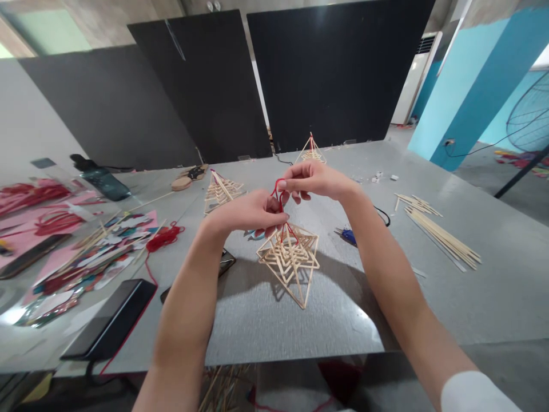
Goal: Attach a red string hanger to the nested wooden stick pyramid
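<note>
Red yarn runs between my two hands above the grey table. My left hand is closed on the yarn, with thumb and fingers pinched just over the tip of a wooden stick star. Slightly higher and to the right, my right hand pinches a loop of the same yarn. Red strands hang down onto the star's top. The star, built of layered thin sticks, stays upright beneath my hands, its near point toward me.
Two more stick structures stand farther back. Loose sticks lie right, near a blue-handled tool. At left are a black case, a red yarn bundle, a bottle and colourful packets.
</note>
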Tool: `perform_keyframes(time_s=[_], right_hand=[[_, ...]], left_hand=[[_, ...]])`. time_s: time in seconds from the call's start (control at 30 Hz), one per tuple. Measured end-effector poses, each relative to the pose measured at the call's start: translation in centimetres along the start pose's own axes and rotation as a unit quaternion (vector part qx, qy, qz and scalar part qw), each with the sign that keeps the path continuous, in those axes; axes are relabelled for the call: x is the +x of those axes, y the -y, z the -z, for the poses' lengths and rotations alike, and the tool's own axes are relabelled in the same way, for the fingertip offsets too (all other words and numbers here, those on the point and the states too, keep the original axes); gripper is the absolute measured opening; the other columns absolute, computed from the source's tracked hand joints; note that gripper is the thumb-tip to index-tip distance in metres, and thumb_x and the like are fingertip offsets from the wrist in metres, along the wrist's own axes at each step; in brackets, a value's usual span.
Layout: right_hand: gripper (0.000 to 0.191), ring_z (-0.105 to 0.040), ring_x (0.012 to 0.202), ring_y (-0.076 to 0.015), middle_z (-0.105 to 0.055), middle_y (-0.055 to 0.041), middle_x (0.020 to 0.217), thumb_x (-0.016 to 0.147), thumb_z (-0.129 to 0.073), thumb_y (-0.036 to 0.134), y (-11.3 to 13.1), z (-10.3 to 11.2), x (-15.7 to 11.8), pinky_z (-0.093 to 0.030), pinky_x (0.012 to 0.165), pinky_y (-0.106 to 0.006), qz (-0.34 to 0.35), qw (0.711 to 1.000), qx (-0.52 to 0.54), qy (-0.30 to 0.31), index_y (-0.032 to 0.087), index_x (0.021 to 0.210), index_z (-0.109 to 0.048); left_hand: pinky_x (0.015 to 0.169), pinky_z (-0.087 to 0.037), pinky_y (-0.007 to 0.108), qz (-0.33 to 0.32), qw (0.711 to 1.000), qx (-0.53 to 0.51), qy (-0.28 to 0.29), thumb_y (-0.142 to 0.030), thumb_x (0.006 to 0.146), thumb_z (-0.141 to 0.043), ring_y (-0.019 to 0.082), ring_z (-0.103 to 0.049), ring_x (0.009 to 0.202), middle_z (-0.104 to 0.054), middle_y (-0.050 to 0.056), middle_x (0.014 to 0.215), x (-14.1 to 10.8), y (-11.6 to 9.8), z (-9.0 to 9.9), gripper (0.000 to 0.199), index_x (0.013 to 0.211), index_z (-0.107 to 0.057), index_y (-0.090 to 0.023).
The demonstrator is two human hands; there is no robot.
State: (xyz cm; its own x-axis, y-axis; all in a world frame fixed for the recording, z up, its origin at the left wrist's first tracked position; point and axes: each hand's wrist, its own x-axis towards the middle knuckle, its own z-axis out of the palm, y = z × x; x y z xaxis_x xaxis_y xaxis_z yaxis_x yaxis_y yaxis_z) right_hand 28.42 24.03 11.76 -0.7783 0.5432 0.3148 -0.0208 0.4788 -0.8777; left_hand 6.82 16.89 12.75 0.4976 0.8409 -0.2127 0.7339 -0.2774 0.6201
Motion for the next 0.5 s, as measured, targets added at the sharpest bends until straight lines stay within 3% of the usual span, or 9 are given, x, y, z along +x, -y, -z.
perform_keyframes(time_s=[0.1, 0.23, 0.33, 0.5], right_hand=[[0.030, -0.056, 0.058, -0.0087, -0.076, -0.0031, 0.080, 0.100, -0.078, 0.046, 0.00, -0.04, 0.14, -0.039, 0.048, -0.021, -0.028, 0.999, -0.007, -0.015, 0.016, 0.102, -0.073], [0.043, -0.045, 0.050, -0.0084, -0.067, 0.0024, 0.069, 0.100, -0.079, 0.046, 0.05, -0.05, 0.37, -0.032, 0.045, -0.023, -0.045, 0.993, 0.002, -0.111, 0.017, 0.128, -0.063], [0.044, -0.040, 0.050, -0.0082, -0.059, 0.0059, 0.065, 0.102, -0.077, 0.049, 0.29, -0.11, 0.36, -0.032, 0.046, -0.023, -0.025, 0.987, 0.008, -0.161, 0.018, 0.129, -0.061], [0.039, -0.040, 0.051, -0.0083, -0.054, 0.0071, 0.063, 0.102, -0.076, 0.049, 0.42, -0.35, 0.43, -0.032, 0.048, -0.024, -0.001, 0.986, 0.013, -0.167, 0.019, 0.123, -0.064]], left_hand=[[0.047, -0.046, 0.021, 0.010, 1.000, 0.014, -0.002, -0.038, 0.091, -0.068, 0.012, -0.061, 0.048, -0.067, 0.004, 0.056, -0.04, 0.00, -0.01, 0.037, 0.060, -0.063, -0.019], [0.047, -0.044, 0.022, 0.020, 0.999, 0.024, -0.007, -0.039, 0.090, -0.068, 0.012, -0.061, 0.048, -0.068, 0.003, 0.057, -0.04, 0.01, -0.01, 0.036, 0.060, -0.064, -0.019], [0.046, -0.041, 0.022, 0.012, 1.000, 0.022, -0.005, -0.039, 0.090, -0.067, 0.012, -0.060, 0.048, -0.065, 0.003, 0.055, -0.01, 0.06, 0.00, 0.036, 0.060, -0.064, -0.019], [0.046, -0.041, 0.021, 0.008, 1.000, 0.021, -0.008, -0.039, 0.090, -0.066, 0.011, -0.058, 0.047, -0.061, 0.002, 0.052, -0.04, -0.16, -0.04, 0.038, 0.057, -0.062, -0.019]])
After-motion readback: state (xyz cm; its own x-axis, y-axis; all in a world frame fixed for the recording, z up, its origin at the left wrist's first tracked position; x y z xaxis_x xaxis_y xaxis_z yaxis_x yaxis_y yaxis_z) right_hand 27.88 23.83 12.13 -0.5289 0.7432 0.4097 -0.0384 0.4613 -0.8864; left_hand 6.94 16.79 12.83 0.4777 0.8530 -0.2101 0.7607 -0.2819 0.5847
